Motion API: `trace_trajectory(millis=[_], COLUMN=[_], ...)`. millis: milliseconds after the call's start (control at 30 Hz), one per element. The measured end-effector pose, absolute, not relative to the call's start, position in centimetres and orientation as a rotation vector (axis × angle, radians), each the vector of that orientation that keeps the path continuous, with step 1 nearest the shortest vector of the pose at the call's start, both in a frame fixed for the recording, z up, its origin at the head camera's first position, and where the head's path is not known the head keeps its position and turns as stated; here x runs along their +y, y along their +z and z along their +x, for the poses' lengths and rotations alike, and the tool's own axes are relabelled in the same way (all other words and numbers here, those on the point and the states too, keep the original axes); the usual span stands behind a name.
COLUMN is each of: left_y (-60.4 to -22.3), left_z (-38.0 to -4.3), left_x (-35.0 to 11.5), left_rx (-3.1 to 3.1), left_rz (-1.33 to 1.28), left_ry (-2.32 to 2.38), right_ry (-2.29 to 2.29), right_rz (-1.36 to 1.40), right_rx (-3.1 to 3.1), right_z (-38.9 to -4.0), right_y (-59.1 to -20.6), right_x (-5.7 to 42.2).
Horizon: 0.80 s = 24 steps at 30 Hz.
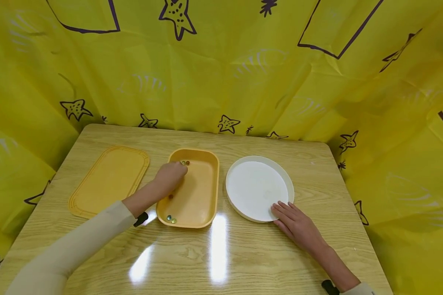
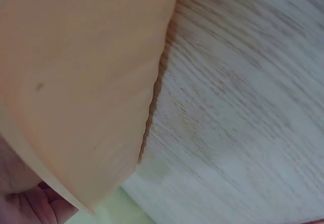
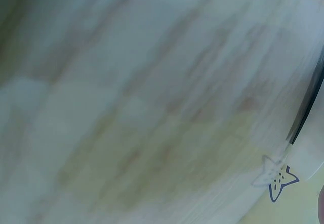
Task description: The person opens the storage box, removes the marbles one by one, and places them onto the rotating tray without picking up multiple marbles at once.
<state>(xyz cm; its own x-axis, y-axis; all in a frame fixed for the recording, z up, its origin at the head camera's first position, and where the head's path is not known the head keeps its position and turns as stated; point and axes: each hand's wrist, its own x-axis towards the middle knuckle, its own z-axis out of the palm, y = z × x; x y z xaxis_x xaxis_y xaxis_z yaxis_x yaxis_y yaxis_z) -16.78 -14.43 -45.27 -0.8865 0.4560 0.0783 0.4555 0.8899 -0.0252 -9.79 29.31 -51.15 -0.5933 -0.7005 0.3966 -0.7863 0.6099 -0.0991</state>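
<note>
My left hand reaches over the left wall of the orange rectangular tub, its fingers bent down inside. Small shiny glass marbles lie right by its fingertips; whether it grips one is hidden. In the left wrist view, curled fingers show past the rim of the tub. More marbles sit in the tub's near left corner, and a brown one by the left wall. My right hand rests with extended fingers over the near right rim of a round white tray.
A flat orange lid lies left of the tub on the wood-grain table. A yellow curtain with starfish drawings hangs behind and at both sides. Bright light reflections streak the table's near part.
</note>
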Motion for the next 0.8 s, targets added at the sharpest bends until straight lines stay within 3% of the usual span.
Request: trace_trajectory(millis=[533, 800], left_y=[-46.3, -46.8], left_z=[-17.4, -17.8], left_x=[-13.6, -13.3], left_rx=[-2.884, -2.815], left_rz=[-0.856, -0.801], left_ry=[0.577, 0.722], right_ry=[0.388, 0.394], right_rz=[1.199, 1.188], right_rx=[-2.498, -2.51], right_z=[-9.8, -9.8], right_y=[-51.3, -51.5], right_x=[29.3, 29.3])
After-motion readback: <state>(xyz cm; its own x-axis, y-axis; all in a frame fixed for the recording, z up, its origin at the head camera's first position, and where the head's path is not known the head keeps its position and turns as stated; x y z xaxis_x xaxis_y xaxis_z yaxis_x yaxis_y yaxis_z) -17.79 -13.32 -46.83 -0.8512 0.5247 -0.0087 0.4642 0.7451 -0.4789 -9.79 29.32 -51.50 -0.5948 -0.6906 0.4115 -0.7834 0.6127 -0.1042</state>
